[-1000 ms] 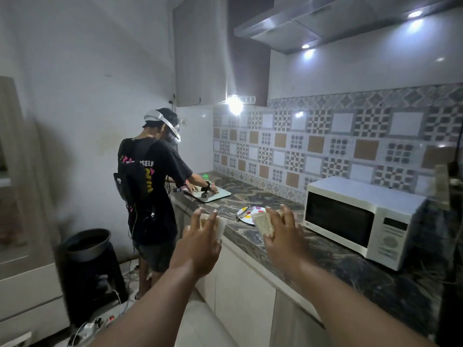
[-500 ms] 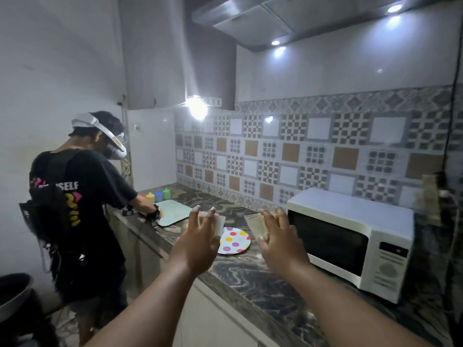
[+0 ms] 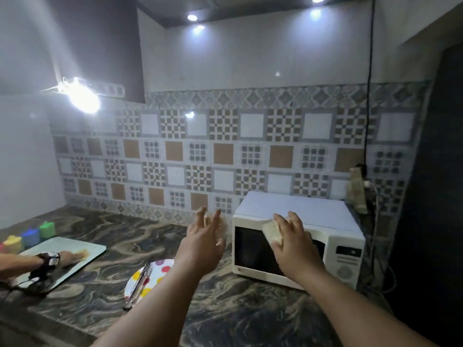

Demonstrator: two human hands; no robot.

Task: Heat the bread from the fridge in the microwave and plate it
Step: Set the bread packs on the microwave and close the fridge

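Note:
My right hand [image 3: 293, 246] grips a pale slice of bread [image 3: 271, 232] in front of the door of the white microwave [image 3: 295, 214], which is closed. Just left of the microwave, my left hand [image 3: 204, 242] holds a second bread slice [image 3: 225, 227], mostly hidden behind its fingers. Both hands are raised above the dark marbled counter [image 3: 225, 314]. A white plate with coloured dots [image 3: 160, 266] lies on the counter below my left forearm, with metal tongs [image 3: 139, 286] resting across it.
Another person's hand [image 3: 67, 257] with a wrist device rests on a pale cutting board [image 3: 65, 251] at the left. Small coloured cups [image 3: 32, 235] stand behind the board. A cable and socket [image 3: 363, 179] hang right of the microwave, next to a dark tall surface.
The view has turned right and come closer to the counter. Both hands with the bread have moved toward the microwave front. The other person has slid out of view except for a hand.

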